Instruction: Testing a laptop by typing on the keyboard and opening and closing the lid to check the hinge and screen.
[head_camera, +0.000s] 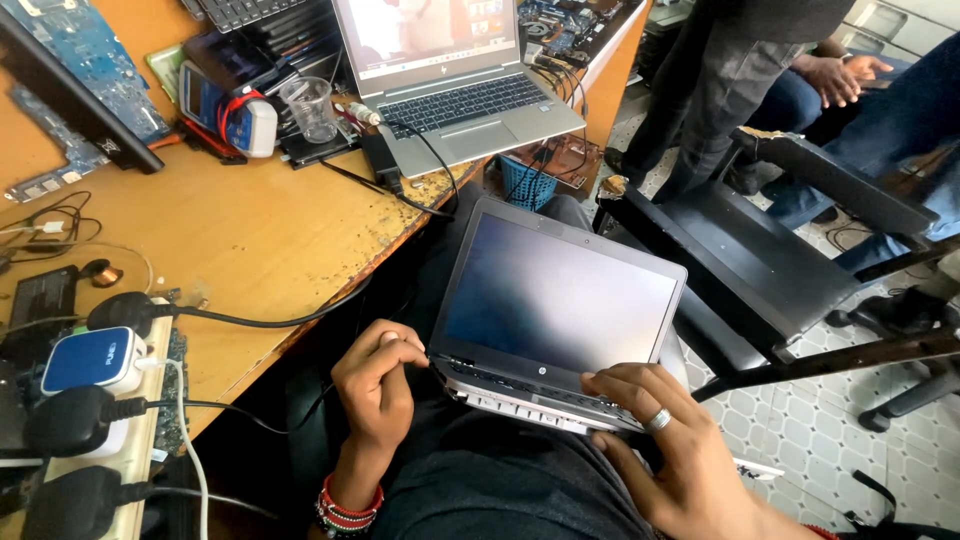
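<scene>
Small laptop (560, 310) rests on the person's lap, lid up, screen dark, tilted away toward the black chair (745, 265) on the right. Left hand (378, 385) sits at the near left corner by the hinge; fingers curled in, tips bunched together against the corner edge, thumb folded alongside. Whether they pinch a small part or only press the casing cannot be told. Right hand (650, 425), ring on one finger, lies over the front edge of the base, fingers slightly spread and bent, tips pressing along the seam between screen and keyboard deck. The base near the hinge looks partly opened or gapped, pale inner edge showing under the lid. Judged from that: the casing work is underway, early to middle stage; lid and base are joined, no panel is fully off, no loose screws or removed parts visible on the lap. Much seems left. Wooden workbench (260, 235) to the left carries a second, silver laptop (450, 90) with its screen lit, a clear plastic cup (312, 108), circuit boards (85, 60), cables, and a power strip (105, 470) loaded with plugs and a blue-and-white adapter (88, 360). Other people sit or stand beyond the chair, only legs and one pair of hands (845, 75) in view, apart from the work.
</scene>
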